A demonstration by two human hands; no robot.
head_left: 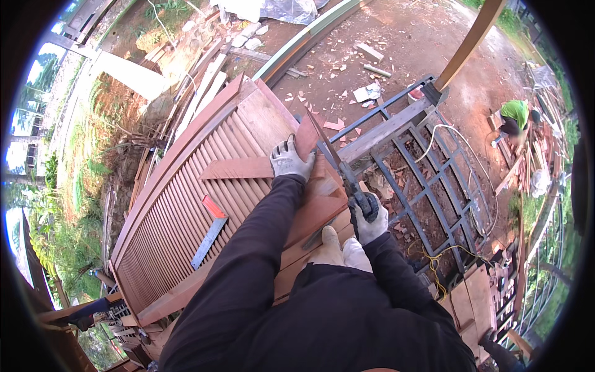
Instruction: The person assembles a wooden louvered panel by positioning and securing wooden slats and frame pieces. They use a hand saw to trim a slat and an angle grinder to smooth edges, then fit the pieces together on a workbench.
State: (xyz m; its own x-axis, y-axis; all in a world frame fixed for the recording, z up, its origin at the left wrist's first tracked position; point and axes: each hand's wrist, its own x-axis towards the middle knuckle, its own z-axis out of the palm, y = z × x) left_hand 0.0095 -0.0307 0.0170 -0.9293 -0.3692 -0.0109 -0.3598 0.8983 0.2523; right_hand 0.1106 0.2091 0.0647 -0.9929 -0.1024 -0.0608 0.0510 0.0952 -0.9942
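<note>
Dirt ground (427, 49) stretches beyond the louvered panel (167, 248). On that panel, the left hand (290, 162) spreads over a wood strip (237, 168), thumb apart, seemingly to steady it; beside the panel's right edge, the right hand (370, 217) is clamped on a handsaw (351, 181), apparently to control its blade.

The left arm (243, 253) reaches forward, left hand (289, 160) palm-down, thumb spread; the right hand (373, 224) curls tight.

Your left glove (290, 163) and right glove (372, 222): matt cloth. Your saw (336, 160): dull metal blade. Your louvred panel (180, 192): matt wood, ribbed with slats. Your square (209, 240): smooth metal blade. Your sleeves (257, 239): matt cloth.
</note>
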